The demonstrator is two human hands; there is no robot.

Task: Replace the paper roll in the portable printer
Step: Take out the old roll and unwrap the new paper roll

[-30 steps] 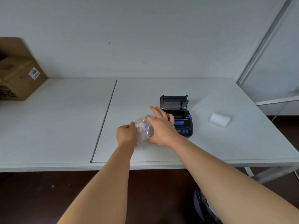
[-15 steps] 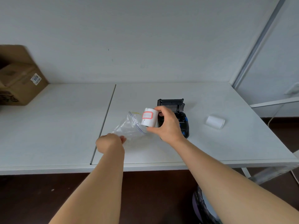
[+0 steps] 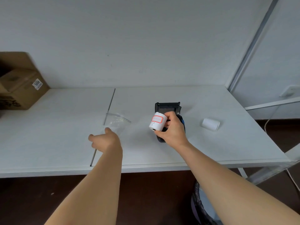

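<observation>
So the right hand (image 3: 172, 130) is gripping the new paper roll (image 3: 157, 121), the one with the red-outlined label, fingers and thumb wrapped round it, holding it up just in front of the printer (image 3: 168, 109). Half a second back the roll was right at the mouth of the clear zip bag (image 3: 117, 122); now it's well apart from the bag and over the printer's front end. The printer's lid stands open at the far side, and the hand covers most of its body.

The left hand (image 3: 104, 140) has let go of the bag. It was clenched on the bag's corner before; now the fingers are relaxed and spread low over the bench (image 3: 227, 143), just beside the bag's near edge. The bag lies flat across the bench seam.

The other white roll (image 3: 210, 124) sits on its side right of the printer, same spot as before. A cardboard box (image 3: 19, 88) is at the far left.
</observation>
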